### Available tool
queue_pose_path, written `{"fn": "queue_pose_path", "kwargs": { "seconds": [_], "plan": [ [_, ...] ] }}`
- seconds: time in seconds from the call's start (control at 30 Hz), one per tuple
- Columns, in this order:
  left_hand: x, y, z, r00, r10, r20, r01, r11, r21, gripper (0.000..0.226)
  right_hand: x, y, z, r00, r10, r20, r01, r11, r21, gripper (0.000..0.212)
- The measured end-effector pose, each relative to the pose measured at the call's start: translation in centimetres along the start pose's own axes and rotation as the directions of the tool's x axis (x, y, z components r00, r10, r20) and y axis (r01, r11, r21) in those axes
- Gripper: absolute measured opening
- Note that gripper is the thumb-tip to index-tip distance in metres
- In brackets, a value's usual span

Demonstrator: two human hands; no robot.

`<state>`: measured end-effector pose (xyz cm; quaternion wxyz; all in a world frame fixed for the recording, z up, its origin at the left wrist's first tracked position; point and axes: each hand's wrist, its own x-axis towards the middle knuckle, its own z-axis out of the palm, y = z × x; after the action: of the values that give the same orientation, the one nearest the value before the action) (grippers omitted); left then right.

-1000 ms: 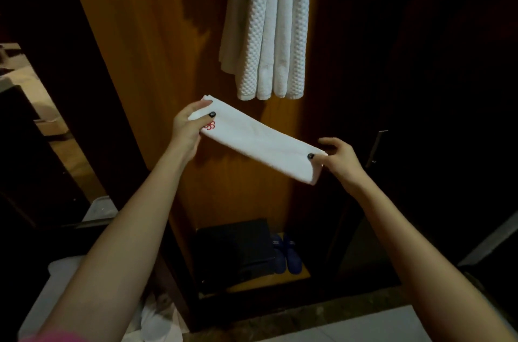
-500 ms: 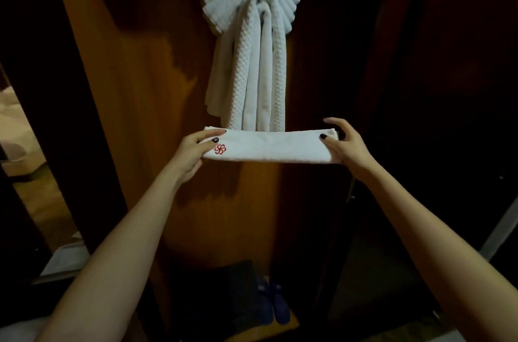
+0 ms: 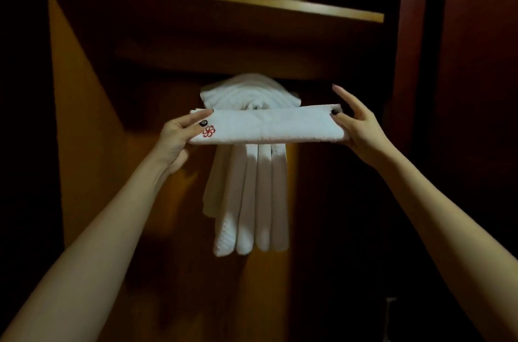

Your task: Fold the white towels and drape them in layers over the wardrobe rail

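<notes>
Under the shelf (image 3: 252, 2) the hanging towels (image 3: 252, 201) are dangling, and just in front the folded towel (image 3: 266, 127) is looking light and floppy, so left hand (image 3: 179, 137) and right hand (image 3: 361, 131) are each pinching an end, fingers (image 3: 200, 114) clamped on it.

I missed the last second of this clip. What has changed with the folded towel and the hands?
The folded towel, tilted with its right end low a second ago, has been levelled and lifted from below the hung towels to across their upper part. The left hand and right hand rose with it. Unchanged: each hand pinches one end; the hung towels stay draped.
</notes>
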<state>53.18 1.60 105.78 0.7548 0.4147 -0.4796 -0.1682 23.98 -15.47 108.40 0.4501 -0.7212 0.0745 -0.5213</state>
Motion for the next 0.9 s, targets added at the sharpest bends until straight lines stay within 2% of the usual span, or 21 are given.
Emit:
{"fn": "queue_pose_path", "kwargs": {
  "seconds": [0.1,0.23,0.33,0.43,0.6,0.73,0.83,0.9],
  "plan": [
    [3.6,1.2,0.7,0.997,0.072,-0.032,-0.071,0.997,0.033,0.05,4.0,-0.4,0.0,0.999,-0.013,0.031,0.013,1.0,0.007,0.052],
    [7.4,1.9,1.2,0.986,0.139,-0.093,-0.132,0.988,0.082,0.034,8.8,0.7,-0.2,0.996,0.055,0.076,-0.053,0.998,-0.022,0.04],
    [10.3,3.0,1.3,0.977,0.174,-0.122,-0.163,0.982,0.093,0.032,12.5,1.4,-0.6,0.989,0.083,0.126,-0.091,0.994,0.066,0.031],
    [12.9,4.2,2.0,0.973,0.192,-0.125,-0.185,0.981,0.063,0.035,16.0,1.2,-0.4,0.986,0.047,0.161,-0.073,0.985,0.155,0.021],
    [17.3,4.9,2.4,0.964,0.21,-0.165,-0.195,0.976,0.102,0.041,21.7,1.7,0.9,0.993,-0.028,0.113,0.001,0.973,0.232,0.035],
    [19.7,4.2,2.6,0.933,0.186,-0.308,-0.177,0.983,0.055,0.046,25.6,3.4,2.9,0.997,0.034,0.066,-0.049,0.971,0.235,0.036],
    [20.9,2.7,2.6,0.936,0.152,-0.316,-0.144,0.988,0.05,0.046,27.4,4.9,4.6,0.995,0.102,0.02,-0.104,0.966,0.235,0.039],
    [21.3,1.4,2.0,0.943,0.138,-0.302,-0.137,0.99,0.027,0.046,28.0,6.2,4.9,0.996,0.088,-0.015,-0.082,0.968,0.238,0.037]
  ]
}}
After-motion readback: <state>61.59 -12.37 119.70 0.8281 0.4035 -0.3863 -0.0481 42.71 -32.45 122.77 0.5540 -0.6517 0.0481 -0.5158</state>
